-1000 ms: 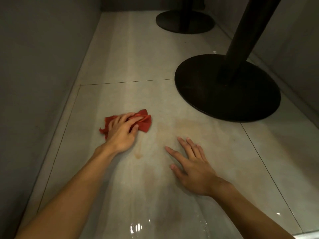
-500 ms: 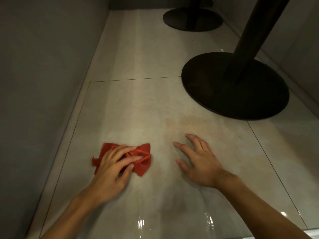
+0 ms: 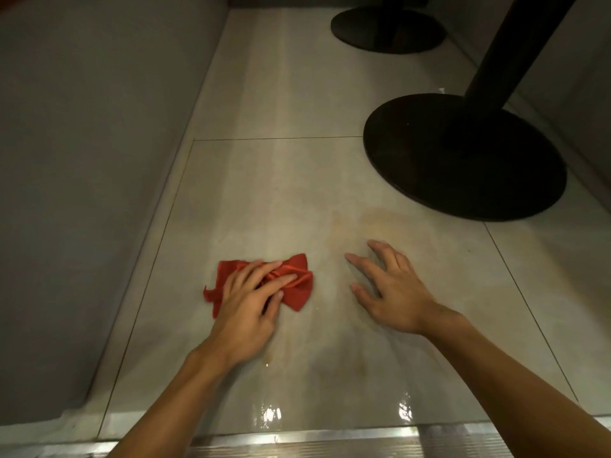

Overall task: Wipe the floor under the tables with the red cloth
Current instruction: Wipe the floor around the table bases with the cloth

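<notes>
The left grip (image 3: 246, 302) lay flat on the red cloth (image 3: 297, 287), fingers nearly straight and spread across its bunched middle, pressing it to the floor (image 3: 281, 193) rather than clutching it. An open palm like that probably served to put weight over a wide patch while letting the cloth slide. The cloth stuck out, crumpled, past the fingertips and on the outer side of that grip. Just beside it, on the inner side, the right grip (image 3: 393, 292) was open as well, fingers splayed with their tips on bare floor and holding nothing; it looked like a prop for a body leaning in low. Close ahead of the right grip's fingertips a faint brownish stain (image 3: 373, 223) marked the floor, and beyond that stood the round black base (image 3: 463, 160) of a desk, its column (image 3: 515, 44) rising out of view. A second base (image 3: 386, 31) stood well beyond both grips. A grey wall (image 3: 99, 160) ran along the outer side of the left grip. Behind both wrists a wet sheen (image 3: 267, 414) showed on the floor, up to a metal strip (image 3: 297, 441). By the look of it, wiping was under way, with the stain and the floor round the bases probably left to do
</notes>
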